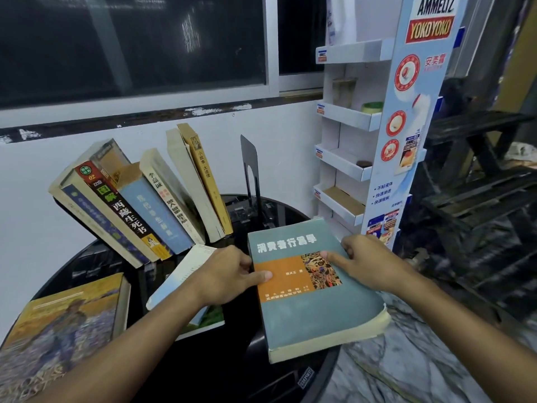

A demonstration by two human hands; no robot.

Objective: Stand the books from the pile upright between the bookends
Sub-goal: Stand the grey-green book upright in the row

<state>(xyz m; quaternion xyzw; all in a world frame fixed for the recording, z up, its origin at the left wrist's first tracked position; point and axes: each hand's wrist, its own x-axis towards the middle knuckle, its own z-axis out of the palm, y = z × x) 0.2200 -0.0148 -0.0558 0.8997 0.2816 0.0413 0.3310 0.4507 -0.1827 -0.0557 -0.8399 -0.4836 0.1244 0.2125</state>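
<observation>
Left hand (229,274) and right hand (367,263) grip teal book (313,309), centre-right, thumbs on cover; other fingers seemingly under edges. Bookend (250,158) upright above.

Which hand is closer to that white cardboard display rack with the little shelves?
Right. The right hand holds the green book by its right edge, just in front of the display rack; the left hand holds the opposite edge, farther away.
</observation>
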